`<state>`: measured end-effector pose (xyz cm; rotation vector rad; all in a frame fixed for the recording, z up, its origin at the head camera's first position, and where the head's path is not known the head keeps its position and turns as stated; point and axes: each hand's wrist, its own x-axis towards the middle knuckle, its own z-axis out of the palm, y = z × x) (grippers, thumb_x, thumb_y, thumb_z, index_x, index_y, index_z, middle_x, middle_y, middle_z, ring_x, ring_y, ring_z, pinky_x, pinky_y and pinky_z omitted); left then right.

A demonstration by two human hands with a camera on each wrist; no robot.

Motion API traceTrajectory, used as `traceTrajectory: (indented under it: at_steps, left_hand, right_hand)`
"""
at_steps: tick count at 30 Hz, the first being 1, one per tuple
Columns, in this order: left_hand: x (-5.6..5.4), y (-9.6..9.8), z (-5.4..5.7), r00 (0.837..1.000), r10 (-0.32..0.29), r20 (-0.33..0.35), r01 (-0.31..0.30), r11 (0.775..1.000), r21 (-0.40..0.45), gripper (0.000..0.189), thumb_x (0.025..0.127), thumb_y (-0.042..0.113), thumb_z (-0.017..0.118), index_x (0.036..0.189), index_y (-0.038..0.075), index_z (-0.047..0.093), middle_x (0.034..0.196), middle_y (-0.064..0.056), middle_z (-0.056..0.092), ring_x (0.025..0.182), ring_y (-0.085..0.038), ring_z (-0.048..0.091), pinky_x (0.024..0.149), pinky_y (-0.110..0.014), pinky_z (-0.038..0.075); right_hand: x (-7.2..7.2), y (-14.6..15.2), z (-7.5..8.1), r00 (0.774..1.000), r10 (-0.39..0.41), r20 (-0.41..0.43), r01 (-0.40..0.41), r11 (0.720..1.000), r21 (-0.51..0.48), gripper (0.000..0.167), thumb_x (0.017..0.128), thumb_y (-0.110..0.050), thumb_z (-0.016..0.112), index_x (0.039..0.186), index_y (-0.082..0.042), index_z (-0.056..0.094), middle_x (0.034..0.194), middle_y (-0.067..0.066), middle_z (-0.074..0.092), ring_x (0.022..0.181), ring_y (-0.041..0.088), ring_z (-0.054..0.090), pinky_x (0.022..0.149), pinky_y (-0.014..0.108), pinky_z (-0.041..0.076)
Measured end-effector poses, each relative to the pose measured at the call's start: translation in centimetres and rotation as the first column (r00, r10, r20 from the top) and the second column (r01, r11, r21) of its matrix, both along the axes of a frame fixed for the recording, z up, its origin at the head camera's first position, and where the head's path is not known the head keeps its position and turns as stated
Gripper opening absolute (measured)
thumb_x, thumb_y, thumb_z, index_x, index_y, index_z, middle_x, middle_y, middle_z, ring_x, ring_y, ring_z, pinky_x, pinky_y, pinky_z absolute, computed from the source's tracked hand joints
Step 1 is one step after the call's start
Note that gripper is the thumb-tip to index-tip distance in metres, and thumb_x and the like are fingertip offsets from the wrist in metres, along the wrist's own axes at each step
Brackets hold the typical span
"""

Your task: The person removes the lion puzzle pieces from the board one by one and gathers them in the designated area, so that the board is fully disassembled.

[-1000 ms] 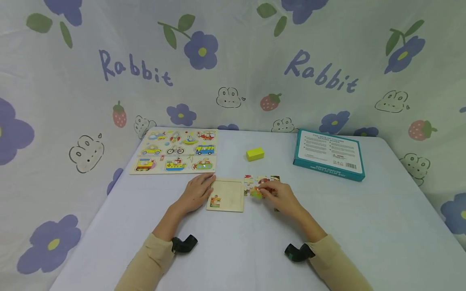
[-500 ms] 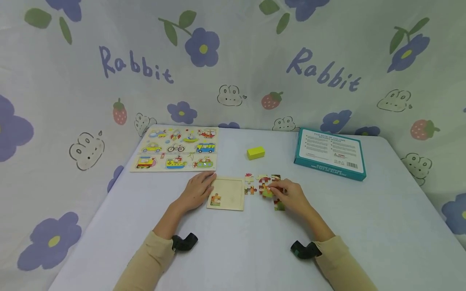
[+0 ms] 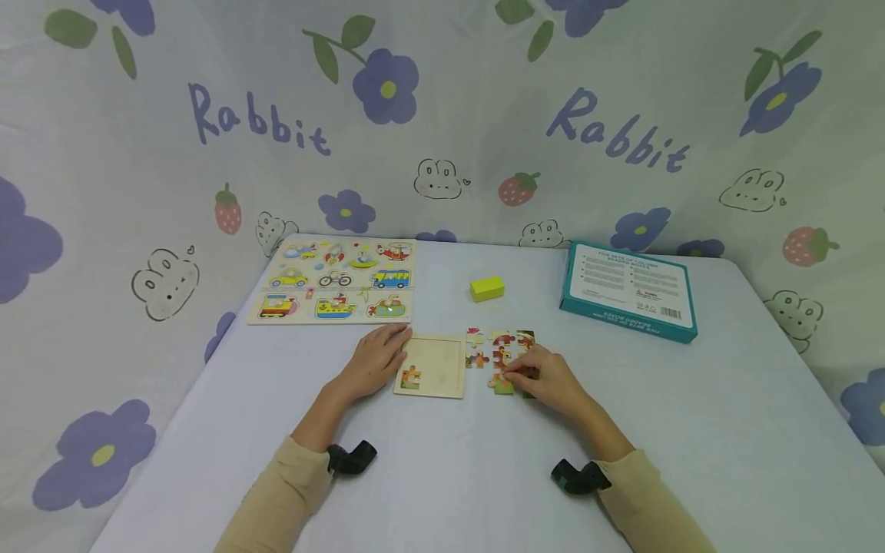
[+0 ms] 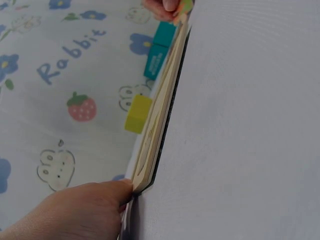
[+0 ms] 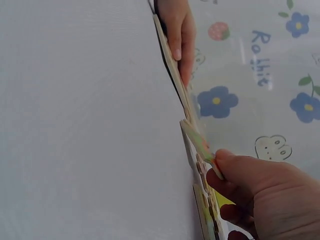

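Observation:
In the head view my left hand (image 3: 376,362) rests at the left edge of a square wooden puzzle tray (image 3: 441,357), fingers extended along its rim. One jigsaw piece (image 3: 411,377) lies in the tray's lower left corner. To the right of the tray, my right hand (image 3: 551,379) pinches another jigsaw piece (image 5: 199,144) between thumb and finger. The right wrist view shows this piece tilted, its lower end by the fingertips. Loose jigsaw pieces (image 3: 475,359) lie between tray and right hand, some of them partly covered by that hand.
A vehicle puzzle board (image 3: 332,280) lies at the back left. Behind the loose pieces sits a yellow block (image 3: 487,289). A teal box (image 3: 629,290) with a white label lies at the back right. Black wrist devices (image 3: 353,458) stick out from both cuffs.
My right hand first drew the held piece rightward over the loose ones, then brought it down toward the near side. My left hand stays at the tray's edge.

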<state>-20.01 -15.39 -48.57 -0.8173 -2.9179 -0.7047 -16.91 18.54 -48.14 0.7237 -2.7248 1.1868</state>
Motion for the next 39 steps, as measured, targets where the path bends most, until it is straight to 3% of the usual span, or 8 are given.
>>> traceTrajectory:
  at_steps: [39]
  left_hand:
    - [-0.11,0.17,0.08,1.0,0.0,-0.003,0.0,1.0,0.007,0.045,0.096,0.019,0.047,0.138,0.004,0.04,0.142,-0.013,0.034,0.131,-0.032,0.026,0.103,-0.052,0.02]
  right_hand:
    - [-0.08,0.28,-0.72,0.987,0.021,-0.161,-0.017,1.0,0.025,0.009,0.073,-0.013,0.077,0.077,-0.018,0.071,0.079,-0.01,0.048,0.069,0.005,0.043,0.054,0.019,0.041]
